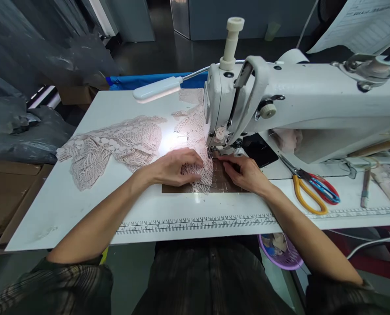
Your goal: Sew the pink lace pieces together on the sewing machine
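Pale pink lace fabric [206, 168] lies under the needle area of a white sewing machine [219, 103], its fringed lower edge over a brown plate [228, 183]. My left hand [177, 167] rests on the lace left of the presser foot [212, 152], thumb and fingers apart. My right hand [245, 173] is on the other side, fingers bunched, with the fingertips at the lace's right edge close to the foot. What lies beneath those fingers is partly hidden. A second stretch of lace [116, 140] spreads loosely over the table to the left.
Yellow-handled scissors [308, 192] and a red-and-blue-handled tool [324, 188] lie right of my right hand. Behind it is a black phone [259, 149]. A lamp [157, 89] lights the lace. A printed ruler [198, 224] runs along the front edge; a purple basket [282, 253] stands below.
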The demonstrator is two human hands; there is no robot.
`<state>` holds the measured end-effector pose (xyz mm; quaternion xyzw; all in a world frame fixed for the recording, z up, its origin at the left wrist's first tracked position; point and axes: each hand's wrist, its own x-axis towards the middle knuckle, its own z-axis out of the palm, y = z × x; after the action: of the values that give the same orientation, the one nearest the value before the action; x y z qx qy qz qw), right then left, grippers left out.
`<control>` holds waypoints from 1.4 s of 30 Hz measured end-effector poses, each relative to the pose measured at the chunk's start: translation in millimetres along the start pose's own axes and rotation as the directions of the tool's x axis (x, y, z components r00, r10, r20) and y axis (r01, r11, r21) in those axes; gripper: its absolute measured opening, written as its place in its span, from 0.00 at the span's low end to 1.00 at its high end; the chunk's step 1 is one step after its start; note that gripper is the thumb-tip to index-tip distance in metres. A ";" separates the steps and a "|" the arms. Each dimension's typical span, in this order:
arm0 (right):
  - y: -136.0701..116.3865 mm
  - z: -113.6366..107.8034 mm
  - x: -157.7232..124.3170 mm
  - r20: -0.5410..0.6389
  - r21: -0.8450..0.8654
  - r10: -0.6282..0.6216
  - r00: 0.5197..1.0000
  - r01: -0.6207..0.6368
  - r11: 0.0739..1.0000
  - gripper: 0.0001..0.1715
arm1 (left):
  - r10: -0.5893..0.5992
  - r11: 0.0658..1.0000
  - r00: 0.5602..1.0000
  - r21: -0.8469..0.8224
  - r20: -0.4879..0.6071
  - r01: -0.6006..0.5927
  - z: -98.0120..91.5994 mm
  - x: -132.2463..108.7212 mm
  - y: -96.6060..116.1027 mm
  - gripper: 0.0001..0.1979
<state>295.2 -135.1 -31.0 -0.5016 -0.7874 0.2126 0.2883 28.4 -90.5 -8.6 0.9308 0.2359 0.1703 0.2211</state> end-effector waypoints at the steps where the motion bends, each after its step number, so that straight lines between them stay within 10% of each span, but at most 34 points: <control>1: -0.7 0.1 0.6 -0.007 0.022 0.007 1.000 -0.007 1.000 0.17 | 0.004 0.999 0.999 -0.044 0.042 -0.002 -1.4 -1.6 2.8 0.16; 17: -16.1 7.5 -5.1 0.077 0.081 -0.272 0.959 0.266 0.961 0.24 | -0.034 0.992 0.978 -0.129 -0.207 0.007 15.6 -6.5 12.6 0.11; 21: -21.6 17.4 -3.1 0.041 0.039 -0.299 0.953 0.298 0.954 0.06 | 0.091 0.995 0.950 0.001 -0.297 -0.095 15.2 -6.1 15.5 0.09; 25: -22.8 22.4 -3.5 0.020 0.074 -0.289 0.957 0.287 0.955 0.06 | 0.245 0.960 0.925 0.202 -0.291 -0.191 20.7 -5.0 21.7 0.28; 30: -20.7 16.4 -5.4 0.012 0.142 -0.306 0.952 0.302 0.943 0.11 | 0.291 0.939 0.901 0.275 -0.320 -0.206 32.6 -4.1 25.7 0.07; 42: 0.6 6.0 -3.5 -0.012 -0.171 -0.144 0.990 0.139 0.975 0.17 | 0.309 0.903 0.940 0.356 -0.145 -0.242 32.2 -7.7 22.6 0.12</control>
<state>292.8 -138.3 -36.7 -0.4697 -0.8328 0.1173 0.2685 43.8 -123.0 -26.3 0.9571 0.1473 0.2495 0.0097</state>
